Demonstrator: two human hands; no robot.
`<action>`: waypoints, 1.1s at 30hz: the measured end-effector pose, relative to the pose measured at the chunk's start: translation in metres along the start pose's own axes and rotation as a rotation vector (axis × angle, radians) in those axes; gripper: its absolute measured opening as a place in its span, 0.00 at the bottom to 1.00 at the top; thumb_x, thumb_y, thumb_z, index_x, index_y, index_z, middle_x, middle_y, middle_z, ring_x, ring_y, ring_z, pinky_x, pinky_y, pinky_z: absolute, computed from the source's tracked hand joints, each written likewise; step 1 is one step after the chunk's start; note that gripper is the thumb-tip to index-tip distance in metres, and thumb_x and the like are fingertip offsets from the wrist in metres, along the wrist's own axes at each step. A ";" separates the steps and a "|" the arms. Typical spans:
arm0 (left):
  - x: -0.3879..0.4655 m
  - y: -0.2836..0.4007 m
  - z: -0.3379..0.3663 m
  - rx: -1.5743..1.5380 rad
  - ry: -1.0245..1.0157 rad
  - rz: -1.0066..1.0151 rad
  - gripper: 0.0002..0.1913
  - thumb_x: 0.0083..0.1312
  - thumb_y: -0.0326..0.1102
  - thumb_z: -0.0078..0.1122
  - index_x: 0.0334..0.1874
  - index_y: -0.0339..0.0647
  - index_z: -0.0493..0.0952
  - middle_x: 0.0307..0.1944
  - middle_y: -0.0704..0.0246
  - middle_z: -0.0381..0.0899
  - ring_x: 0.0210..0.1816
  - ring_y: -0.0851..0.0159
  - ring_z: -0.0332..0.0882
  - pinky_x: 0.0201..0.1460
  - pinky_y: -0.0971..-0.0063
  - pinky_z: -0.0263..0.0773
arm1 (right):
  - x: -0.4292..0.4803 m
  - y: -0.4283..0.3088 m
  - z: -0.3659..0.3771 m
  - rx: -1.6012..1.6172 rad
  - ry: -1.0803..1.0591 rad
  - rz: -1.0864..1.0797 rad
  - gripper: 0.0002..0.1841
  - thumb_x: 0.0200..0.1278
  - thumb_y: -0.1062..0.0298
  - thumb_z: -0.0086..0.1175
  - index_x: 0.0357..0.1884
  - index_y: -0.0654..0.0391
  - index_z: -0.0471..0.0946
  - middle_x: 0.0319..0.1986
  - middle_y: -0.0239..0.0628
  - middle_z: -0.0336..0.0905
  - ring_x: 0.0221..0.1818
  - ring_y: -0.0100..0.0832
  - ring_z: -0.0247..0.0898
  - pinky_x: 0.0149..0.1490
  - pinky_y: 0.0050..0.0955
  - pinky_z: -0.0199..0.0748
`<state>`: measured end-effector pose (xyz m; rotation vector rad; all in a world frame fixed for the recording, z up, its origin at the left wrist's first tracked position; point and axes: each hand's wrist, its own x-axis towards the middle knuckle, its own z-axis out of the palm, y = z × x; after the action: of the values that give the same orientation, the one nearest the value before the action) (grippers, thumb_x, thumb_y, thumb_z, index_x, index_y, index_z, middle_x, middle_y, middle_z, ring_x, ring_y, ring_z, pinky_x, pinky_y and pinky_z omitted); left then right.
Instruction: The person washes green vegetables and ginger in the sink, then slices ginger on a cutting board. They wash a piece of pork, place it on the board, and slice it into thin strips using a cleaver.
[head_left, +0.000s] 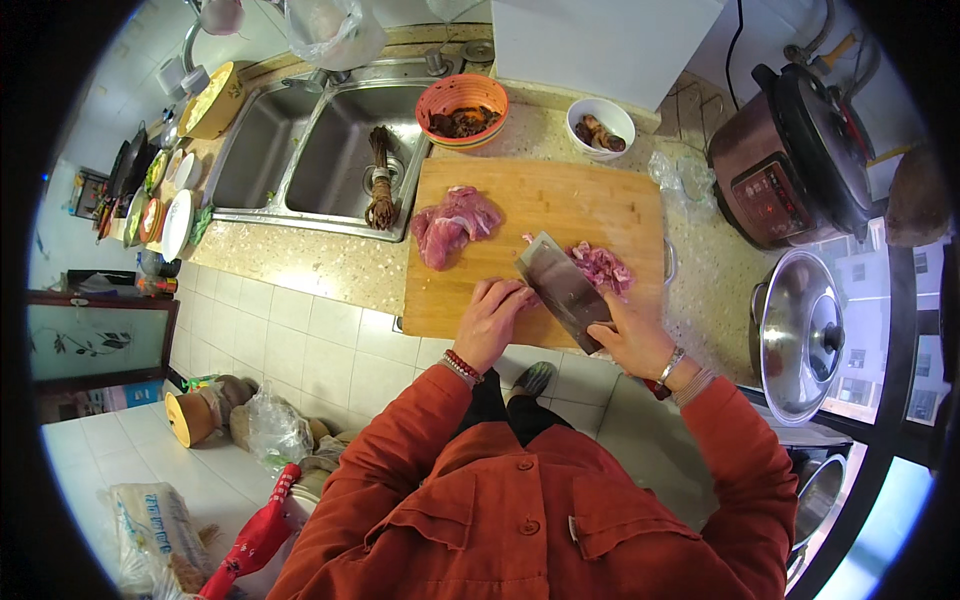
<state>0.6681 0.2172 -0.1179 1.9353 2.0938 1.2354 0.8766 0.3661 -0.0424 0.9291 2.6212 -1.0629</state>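
Observation:
A wooden cutting board (525, 195) lies on the counter before me. My right hand (634, 341) grips a steel cleaver (564, 289), whose blade slants up and left across the board. Just left of the blade, my left hand (491, 311) presses its bent fingers on a small piece of raw meat (529, 297), mostly hidden by them. A large piece of raw meat (454, 225) rests on the board's left part. Right of the blade is a heap of cut meat (602, 268), partly covered by the cleaver.
Behind the board stand an orange bowl (463, 112) and a white bowl (600, 129) holding food. A double steel sink (330, 172) with a bundled brush (381, 180) is at the left. An electric pressure cooker (780, 165) and a lidded steel pot (801, 337) stand right.

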 end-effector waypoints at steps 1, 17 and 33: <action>0.000 -0.002 0.000 -0.007 -0.004 0.015 0.16 0.56 0.22 0.63 0.48 0.41 0.81 0.48 0.65 0.80 0.49 0.54 0.76 0.53 0.64 0.74 | 0.000 0.000 -0.002 0.035 0.051 -0.030 0.22 0.66 0.62 0.57 0.57 0.63 0.67 0.39 0.60 0.79 0.44 0.56 0.78 0.44 0.49 0.72; -0.005 -0.006 0.003 -0.014 -0.029 -0.025 0.17 0.55 0.22 0.63 0.49 0.39 0.81 0.47 0.65 0.80 0.47 0.55 0.76 0.51 0.67 0.75 | 0.032 -0.077 -0.010 -0.411 -0.102 -0.160 0.09 0.68 0.72 0.44 0.48 0.56 0.62 0.28 0.53 0.83 0.33 0.53 0.83 0.33 0.52 0.78; -0.003 -0.003 0.001 -0.021 -0.021 -0.013 0.13 0.58 0.26 0.64 0.46 0.39 0.81 0.44 0.66 0.80 0.46 0.56 0.76 0.50 0.68 0.75 | 0.025 -0.065 -0.007 -0.388 -0.141 -0.116 0.13 0.64 0.74 0.47 0.50 0.57 0.62 0.29 0.54 0.83 0.35 0.57 0.82 0.35 0.54 0.77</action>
<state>0.6668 0.2152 -0.1216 1.9143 2.0717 1.2245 0.8182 0.3470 -0.0089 0.6014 2.6490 -0.5802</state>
